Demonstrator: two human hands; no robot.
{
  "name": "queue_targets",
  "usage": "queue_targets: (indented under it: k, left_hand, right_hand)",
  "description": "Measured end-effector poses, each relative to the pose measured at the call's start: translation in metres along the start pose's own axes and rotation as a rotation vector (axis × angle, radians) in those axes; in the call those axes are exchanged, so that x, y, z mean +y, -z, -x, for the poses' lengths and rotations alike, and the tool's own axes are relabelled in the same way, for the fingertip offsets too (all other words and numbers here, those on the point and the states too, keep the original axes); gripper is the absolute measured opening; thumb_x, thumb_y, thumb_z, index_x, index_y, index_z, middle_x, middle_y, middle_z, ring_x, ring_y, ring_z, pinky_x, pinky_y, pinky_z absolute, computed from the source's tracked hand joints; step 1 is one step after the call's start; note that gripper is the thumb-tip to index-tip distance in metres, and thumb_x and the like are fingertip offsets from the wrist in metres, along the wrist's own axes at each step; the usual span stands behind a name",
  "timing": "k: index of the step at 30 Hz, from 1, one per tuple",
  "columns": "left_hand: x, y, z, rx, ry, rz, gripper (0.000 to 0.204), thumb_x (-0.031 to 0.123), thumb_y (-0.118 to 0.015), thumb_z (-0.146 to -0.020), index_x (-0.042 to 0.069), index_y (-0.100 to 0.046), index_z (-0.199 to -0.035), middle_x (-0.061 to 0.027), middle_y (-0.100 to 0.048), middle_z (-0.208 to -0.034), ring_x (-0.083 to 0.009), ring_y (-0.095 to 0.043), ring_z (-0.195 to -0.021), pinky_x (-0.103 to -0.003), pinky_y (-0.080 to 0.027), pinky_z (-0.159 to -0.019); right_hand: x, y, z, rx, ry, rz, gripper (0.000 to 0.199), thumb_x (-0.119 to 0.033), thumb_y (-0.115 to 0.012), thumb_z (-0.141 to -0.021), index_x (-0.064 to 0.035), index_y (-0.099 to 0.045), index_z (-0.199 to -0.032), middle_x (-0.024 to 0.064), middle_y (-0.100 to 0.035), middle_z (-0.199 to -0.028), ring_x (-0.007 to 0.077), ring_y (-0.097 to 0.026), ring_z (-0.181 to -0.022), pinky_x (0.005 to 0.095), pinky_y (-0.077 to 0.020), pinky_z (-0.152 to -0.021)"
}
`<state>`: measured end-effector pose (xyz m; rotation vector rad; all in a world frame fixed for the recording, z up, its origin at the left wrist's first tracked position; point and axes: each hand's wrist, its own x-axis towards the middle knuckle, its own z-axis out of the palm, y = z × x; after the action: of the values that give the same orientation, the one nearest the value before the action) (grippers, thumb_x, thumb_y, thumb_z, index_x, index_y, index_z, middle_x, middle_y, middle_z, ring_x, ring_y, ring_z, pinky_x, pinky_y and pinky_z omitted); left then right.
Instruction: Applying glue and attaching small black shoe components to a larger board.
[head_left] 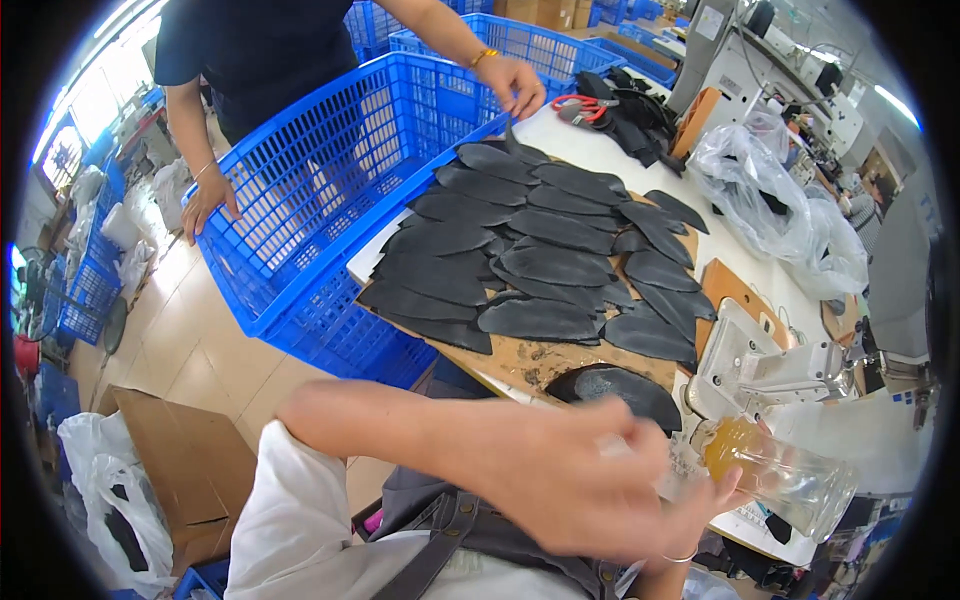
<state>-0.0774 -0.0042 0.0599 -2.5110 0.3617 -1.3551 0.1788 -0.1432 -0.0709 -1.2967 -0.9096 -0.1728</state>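
Observation:
My left hand [570,475] reaches across in front of me, smeared by motion, its fingers curled. Whether anything is in it, I cannot make out. My right hand [690,530] is partly hidden behind it, its fingertips beside a clear bottle [800,490] with yellow liquid at one end. Its grip does not show. Ahead lies a brown board [515,360] covered with overlapping black leaf-shaped pieces [555,262]. One black piece [620,390] lies apart at the board's near edge, close to my left hand.
Across the table, another person's hand [510,85] is by the pieces; their other hand [208,203] rests on a blue plastic crate [300,190]. Red-handled scissors [585,108], plastic bags [760,190] and a white machine [750,360] stand around. A cardboard box [190,470] sits at lower left.

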Motion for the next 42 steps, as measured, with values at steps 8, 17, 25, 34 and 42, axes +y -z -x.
queue_targets:
  k: [8, 17, 25, 34, 42]
  left_hand:
    - [0.012, -0.005, -0.054, 0.16, -0.031, 0.005, 0.016, -0.005, -0.056, -0.072, 0.001, -0.054, -0.086, -0.0033, -0.03, -0.107, -0.0156, -0.045, -0.069, -0.029, -0.037, -0.05]
    - [-0.01, -0.005, -0.033, 0.163, -0.4, -0.391, 0.021, -0.006, -0.056, -0.073, 0.003, -0.056, -0.092, -0.0026, -0.03, -0.106, -0.0143, -0.045, -0.073, -0.032, -0.037, -0.05]
    - [-0.003, -0.014, -0.035, 0.353, -0.17, -0.37, 0.021, -0.007, -0.065, -0.068, 0.001, -0.053, -0.084, -0.0022, -0.03, -0.105, -0.0141, -0.045, -0.069, -0.031, -0.036, -0.05]
    - [-0.012, -0.005, -0.032, 0.27, -0.206, -0.268, 0.019, -0.01, -0.063, -0.067, 0.001, -0.054, -0.08, -0.0028, -0.03, -0.104, -0.015, -0.045, -0.067, -0.03, -0.037, -0.049]
    - [0.012, -0.027, -0.035, 0.287, -0.269, -0.243, 0.035, -0.006, -0.059, -0.072, 0.003, -0.045, -0.103, -0.0027, -0.035, -0.096, -0.0156, -0.047, -0.069, -0.03, -0.038, -0.051]
  right_hand:
    - [-0.002, -0.007, -0.001, 0.034, -0.001, -0.068, 0.084, -0.047, -0.061, -0.077, -0.0078, -0.015, -0.137, 0.0234, -0.041, -0.121, 0.034, -0.053, -0.102, 0.0416, -0.0512, -0.081]
    - [-0.003, -0.011, 0.002, 0.071, -0.059, -0.112, 0.086, -0.047, -0.062, -0.076, -0.0079, -0.016, -0.137, 0.0238, -0.043, -0.12, 0.0355, -0.054, -0.102, 0.0421, -0.0522, -0.08]
    - [-0.007, -0.005, -0.003, 0.015, -0.005, -0.066, 0.084, -0.048, -0.058, -0.078, -0.0051, -0.016, -0.136, 0.0246, -0.045, -0.117, 0.0336, -0.055, -0.102, 0.0411, -0.053, -0.078]
    - [-0.001, -0.01, 0.003, 0.001, -0.059, -0.002, 0.081, -0.047, -0.055, -0.079, -0.0047, -0.015, -0.136, 0.0252, -0.045, -0.117, 0.0339, -0.055, -0.102, 0.0414, -0.0524, -0.08]
    - [-0.02, -0.014, -0.004, 0.093, -0.096, 0.024, 0.082, -0.049, -0.055, -0.079, -0.004, -0.016, -0.135, 0.0257, -0.044, -0.118, 0.0357, -0.055, -0.1, 0.0423, -0.0518, -0.08]
